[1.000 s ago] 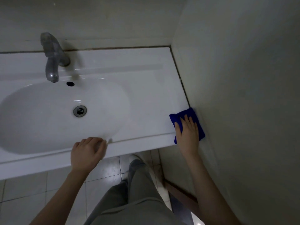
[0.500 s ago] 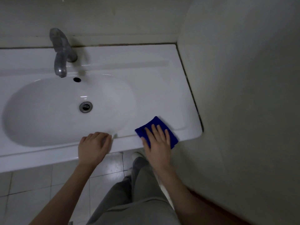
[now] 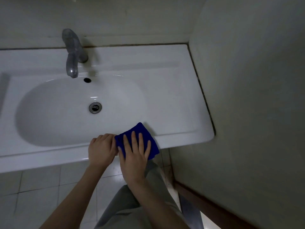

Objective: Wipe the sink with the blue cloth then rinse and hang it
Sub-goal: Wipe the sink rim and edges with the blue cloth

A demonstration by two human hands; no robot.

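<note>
Right hand [image 3: 134, 156] fingers [image 3: 133, 138] spread flat, pressing down on blue cloth [image 3: 145, 134]; no pinch. Cloth lies under and just beyond the fingertips on the sink [image 3: 173, 113] front rim, long axis running along their length toward the back right. Left hand [image 3: 101, 148] curled over the rim, touching the cloth's left edge, gripping nothing else. Versus 0.5 s ago: cloth slid left along the rim, gap to left hand gone. Basin lies beyond and left of the fingertips, likely next.
</note>
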